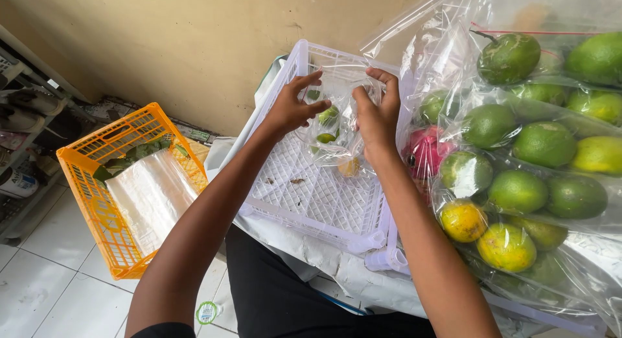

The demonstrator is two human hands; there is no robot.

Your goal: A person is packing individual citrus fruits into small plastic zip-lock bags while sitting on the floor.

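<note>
My left hand (289, 108) and my right hand (376, 111) both grip the top of a small clear plastic bag (337, 140) held over a white plastic crate (311, 195). Inside the bag are a few small green limes (328, 116) and a yellowish fruit (350, 167) at the bottom. The fingers of both hands pinch the bag's mouth, left hand on its left side, right hand on its right side.
Large clear bags of green and yellow citrus (531, 169) are piled at the right, with a pink dragon fruit (424, 150) beside them. An orange crate (126, 182) with leaves and plastic sheets stands on the tiled floor at the left. A wall rises behind.
</note>
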